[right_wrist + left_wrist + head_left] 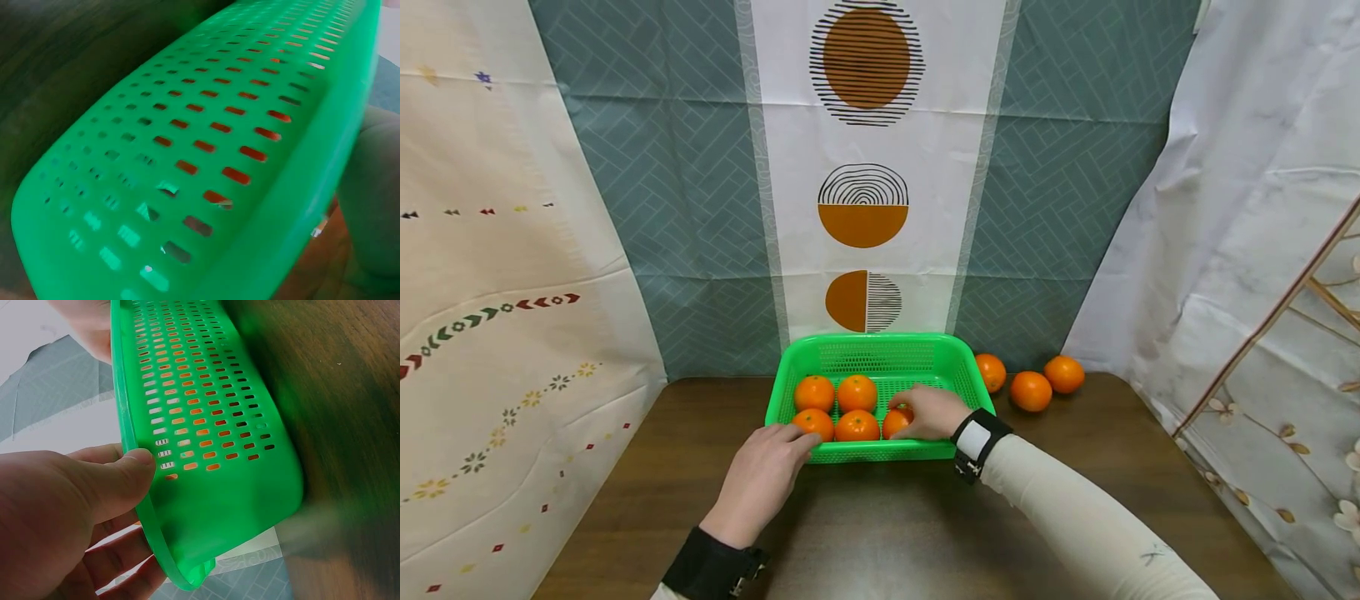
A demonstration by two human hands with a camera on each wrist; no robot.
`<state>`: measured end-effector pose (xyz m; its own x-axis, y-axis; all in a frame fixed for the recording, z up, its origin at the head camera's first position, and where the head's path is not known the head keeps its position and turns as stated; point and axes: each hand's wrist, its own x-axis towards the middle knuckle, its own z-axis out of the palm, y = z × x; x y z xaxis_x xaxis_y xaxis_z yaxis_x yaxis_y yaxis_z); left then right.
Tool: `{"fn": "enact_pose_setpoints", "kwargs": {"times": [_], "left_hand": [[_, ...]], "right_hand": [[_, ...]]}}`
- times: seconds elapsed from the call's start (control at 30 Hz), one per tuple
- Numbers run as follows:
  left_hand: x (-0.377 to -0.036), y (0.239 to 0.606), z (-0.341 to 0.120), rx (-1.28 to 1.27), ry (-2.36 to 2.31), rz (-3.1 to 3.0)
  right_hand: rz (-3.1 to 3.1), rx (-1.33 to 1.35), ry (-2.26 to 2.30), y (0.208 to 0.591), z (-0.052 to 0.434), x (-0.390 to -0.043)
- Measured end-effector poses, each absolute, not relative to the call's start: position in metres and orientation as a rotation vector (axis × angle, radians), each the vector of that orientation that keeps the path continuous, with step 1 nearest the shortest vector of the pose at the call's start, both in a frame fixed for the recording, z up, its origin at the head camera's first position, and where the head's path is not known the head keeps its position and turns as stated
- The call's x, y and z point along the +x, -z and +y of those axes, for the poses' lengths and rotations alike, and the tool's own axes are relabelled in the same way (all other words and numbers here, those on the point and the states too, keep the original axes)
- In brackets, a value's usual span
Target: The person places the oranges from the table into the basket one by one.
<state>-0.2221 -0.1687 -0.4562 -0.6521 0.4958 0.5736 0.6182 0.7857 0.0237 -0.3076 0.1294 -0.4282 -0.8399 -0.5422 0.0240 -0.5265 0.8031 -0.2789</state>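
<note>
With the left hand [760, 479] pinching the near-left corner of the green basket [880, 354] to steady it, the right hand [928, 412], fingers curled over the mandarin [895, 421] at the basket's near edge, should seat it snugly beside its neighbours.

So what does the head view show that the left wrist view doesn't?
Only the head view shows the right hand on an orange inside the green basket, four more oranges in it, and three oranges on the table. Only the left wrist view shows the left thumb pressed on the basket's rim. Both show the left hand at the basket's near corner.
</note>
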Motion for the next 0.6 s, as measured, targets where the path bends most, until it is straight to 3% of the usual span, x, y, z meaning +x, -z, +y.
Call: {"fn": "enact_pose_setpoints", "kwargs": {"times": [0.23,0.6], "left_hand": [[-0.2221,0.456,-0.1686,-0.826,0.291,-2.416],[-0.2214,0.4563,-0.1686,-0.822,0.293,-2.416]], "right_hand": [[2.811,-0.863,0.632,0.4252,0.1339,-0.3099],[2.91,-0.827,0.553,0.4235,0.1287,-0.3012]]}}
